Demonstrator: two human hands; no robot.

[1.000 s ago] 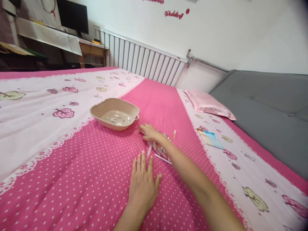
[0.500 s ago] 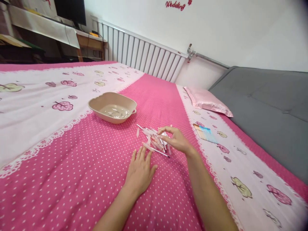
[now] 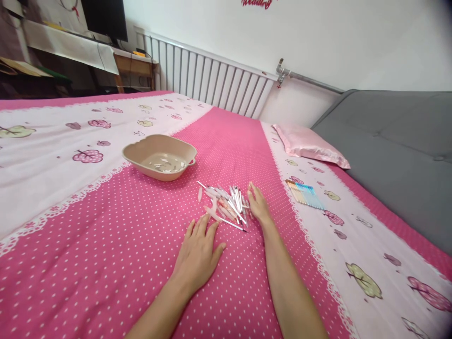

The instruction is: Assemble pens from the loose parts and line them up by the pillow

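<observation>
Head view: slim sticks [image 3: 227, 207], heaped; probably light, stiff, best pinched mid-length. Left hand [image 3: 197, 252]: fingers apart. Right hand [image 3: 259, 205]: finger closure unclear.

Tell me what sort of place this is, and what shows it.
Most likely a bedroom: a pink dotted bedspread is spread wide below the hands, a pink pillow lies by a grey padded headboard.

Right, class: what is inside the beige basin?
Small pale pieces lie in the beige basin; its near wall hides part of the floor, so anything there cannot be seen.
</observation>
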